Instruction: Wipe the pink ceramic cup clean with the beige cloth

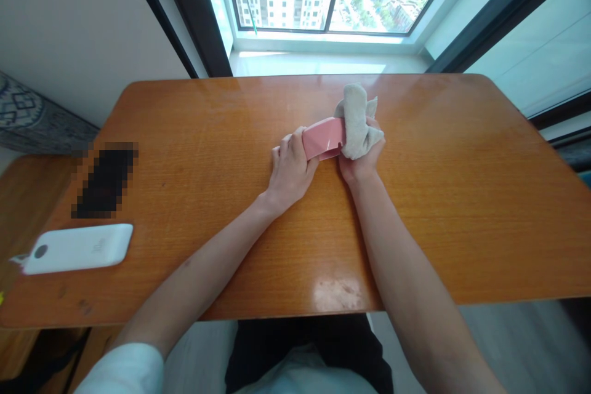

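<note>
Left hand (292,170): grip closed round pink object (324,136); right hand (362,166): grip clutching grey cloth (355,123) against its end

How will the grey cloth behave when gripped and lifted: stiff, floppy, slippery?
The grey cloth is probably floppy, since it bends into soft folds at the right hand. Its matte surface suggests it won't slip easily. Those uneven folds make rolling unlikely.
</note>
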### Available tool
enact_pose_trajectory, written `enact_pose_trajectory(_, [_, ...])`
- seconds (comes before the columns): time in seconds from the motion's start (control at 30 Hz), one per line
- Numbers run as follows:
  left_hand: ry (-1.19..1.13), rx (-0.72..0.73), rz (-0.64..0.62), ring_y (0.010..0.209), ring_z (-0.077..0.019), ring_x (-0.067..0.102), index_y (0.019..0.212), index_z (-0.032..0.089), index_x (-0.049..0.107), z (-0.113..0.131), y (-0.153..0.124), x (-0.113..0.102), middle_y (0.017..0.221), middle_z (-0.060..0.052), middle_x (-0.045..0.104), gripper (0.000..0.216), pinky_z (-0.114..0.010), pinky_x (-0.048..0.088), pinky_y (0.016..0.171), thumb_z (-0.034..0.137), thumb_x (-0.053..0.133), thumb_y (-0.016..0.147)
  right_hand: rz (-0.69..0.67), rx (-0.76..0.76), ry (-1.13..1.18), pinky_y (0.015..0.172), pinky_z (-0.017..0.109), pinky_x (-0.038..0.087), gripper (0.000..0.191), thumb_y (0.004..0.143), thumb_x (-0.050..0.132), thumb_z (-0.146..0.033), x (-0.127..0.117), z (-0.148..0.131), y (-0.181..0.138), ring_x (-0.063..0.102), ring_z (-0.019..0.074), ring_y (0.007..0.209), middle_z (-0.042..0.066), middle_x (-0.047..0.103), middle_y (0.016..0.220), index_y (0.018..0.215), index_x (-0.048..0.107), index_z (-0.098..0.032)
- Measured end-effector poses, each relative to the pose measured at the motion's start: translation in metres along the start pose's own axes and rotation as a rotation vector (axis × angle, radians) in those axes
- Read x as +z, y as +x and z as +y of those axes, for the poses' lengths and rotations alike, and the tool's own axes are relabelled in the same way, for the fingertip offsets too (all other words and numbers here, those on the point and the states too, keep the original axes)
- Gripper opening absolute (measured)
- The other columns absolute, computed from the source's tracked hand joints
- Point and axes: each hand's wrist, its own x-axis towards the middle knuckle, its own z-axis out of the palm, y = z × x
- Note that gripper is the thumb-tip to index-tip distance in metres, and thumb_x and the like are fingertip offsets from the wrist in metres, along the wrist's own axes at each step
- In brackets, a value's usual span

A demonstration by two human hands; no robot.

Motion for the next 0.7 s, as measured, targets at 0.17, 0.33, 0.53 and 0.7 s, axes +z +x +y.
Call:
enact_pose_trajectory(0.17, [-0.045,0.055,0.110,0.158,-0.0385,0.054,0.162,0.021,0.041,0.001,0.001,-0.005,0.172,-0.023,0.055,0.064,-0.057,0.045,0.129,0.024,0.066,0.103,-0.047,-0.015,-0.060,0.057,0.031,0.049,0.059,0.104,0.057,-0.076,0.003,-0.002,-0.006,0.048,0.0150,0.060,-0.004,0.046,0.067,0.069,0.042,-0.030])
enact_pose_trajectory(0.33, [-0.062,0.226,0.226,0.160,-0.0329,0.053,0.165,0.024,0.039,0.005,-0.001,-0.012,0.171,-0.017,0.056,0.071,-0.051,0.040,0.136,0.016,0.065,0.100,-0.112,-0.102,-0.227,0.057,0.029,0.047,0.059,0.104,0.064,-0.075,0.007,-0.013,-0.027,0.053,0.0136,0.061,-0.005,0.050,0.067,0.072,0.051,-0.027])
enact_pose_trajectory(0.53, [-0.049,0.119,0.254,0.136,-0.0318,0.063,0.150,0.027,0.051,0.005,-0.001,-0.014,0.151,-0.013,0.067,0.048,-0.049,0.056,0.117,0.026,0.070,0.106,-0.341,-0.561,-0.643,0.109,0.046,0.063,0.030,0.114,0.061,-0.050,0.016,-0.052,-0.047,0.078,0.0259,0.118,0.006,0.083,0.127,0.130,0.075,-0.030])
enact_pose_trajectory(0.7, [-0.150,0.028,0.267,0.132,-0.0332,0.066,0.147,0.030,0.056,-0.010,0.004,-0.004,0.144,-0.013,0.067,0.039,-0.052,0.061,0.110,0.049,0.065,0.114,-0.560,-0.792,-0.941,0.121,0.050,0.059,0.043,0.116,0.047,-0.027,0.037,-0.068,-0.070,0.071,0.0286,0.141,0.009,0.072,0.155,0.154,0.068,-0.034])
